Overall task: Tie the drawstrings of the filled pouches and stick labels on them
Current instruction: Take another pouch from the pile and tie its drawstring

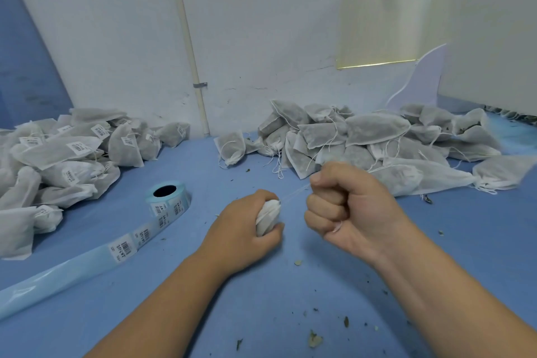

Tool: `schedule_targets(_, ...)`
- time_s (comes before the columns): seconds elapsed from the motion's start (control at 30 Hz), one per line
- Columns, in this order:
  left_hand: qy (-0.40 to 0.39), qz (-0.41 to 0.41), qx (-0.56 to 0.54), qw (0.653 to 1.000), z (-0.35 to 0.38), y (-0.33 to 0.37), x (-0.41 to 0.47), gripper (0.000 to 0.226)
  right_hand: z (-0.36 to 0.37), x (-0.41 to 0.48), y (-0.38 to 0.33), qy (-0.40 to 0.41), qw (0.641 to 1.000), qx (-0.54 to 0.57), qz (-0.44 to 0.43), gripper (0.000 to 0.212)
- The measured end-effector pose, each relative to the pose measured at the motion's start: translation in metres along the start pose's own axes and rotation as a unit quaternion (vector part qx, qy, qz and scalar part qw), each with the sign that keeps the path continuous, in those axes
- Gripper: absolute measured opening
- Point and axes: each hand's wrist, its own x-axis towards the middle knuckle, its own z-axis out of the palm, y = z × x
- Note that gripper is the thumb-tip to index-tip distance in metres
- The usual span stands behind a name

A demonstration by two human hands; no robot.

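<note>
While the left hand (247,229) grips a small white gauze pouch (268,219) above the blue tabletop (261,299), the right hand (345,206), fisted, pulls its thin white drawstring (293,193) taut. Labelled pouches (58,160) heaped left; unlabelled pouches (377,142) heaped right (strings loose). Pale-blue barcode label roll (170,202) lies between.
</note>
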Motion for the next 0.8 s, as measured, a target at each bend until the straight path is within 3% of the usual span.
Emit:
schedule_targets(0.07,-0.009,-0.004,0.004,1.0,0.0,0.003,0.0,0.035,-0.002,-0.002,-0.002,0.01,1.0,0.022,-0.015,0.046)
schedule_targets(0.2,-0.057,0.004,0.021,0.998,-0.001,0.004,0.001,0.059,-0.009,0.001,0.002,0.025,0.999,0.043,-0.015,0.045)
schedule_targets(0.37,-0.116,0.094,0.127,0.981,-0.005,0.018,0.001,0.064,-0.012,0.003,0.001,0.006,0.997,0.07,0.015,0.048)
schedule_targets(0.47,-0.103,0.147,0.175,0.968,-0.005,0.038,0.005,0.064,-0.01,0.001,0.0,-0.006,0.996,0.09,0.025,0.05)
schedule_targets(0.53,-0.075,0.149,0.112,0.98,-0.001,0.055,0.005,0.045,-0.01,-0.001,-0.002,-0.011,0.994,0.107,0.034,0.05)
schedule_targets(0.6,-0.053,0.064,-0.026,0.996,0.002,0.074,0.004,0.022,-0.01,-0.001,-0.004,-0.014,0.992,0.122,0.042,0.05)
schedule_targets(0.67,-0.048,-0.038,-0.143,0.988,0.006,0.087,-0.001,0.018,-0.011,-0.002,-0.006,-0.022,0.99,0.134,0.045,0.046)
schedule_targets(0.8,-0.046,-0.13,-0.276,0.951,-0.002,0.093,-0.01,0.012,-0.015,-0.003,-0.011,-0.06,0.984,0.163,0.047,0.04)
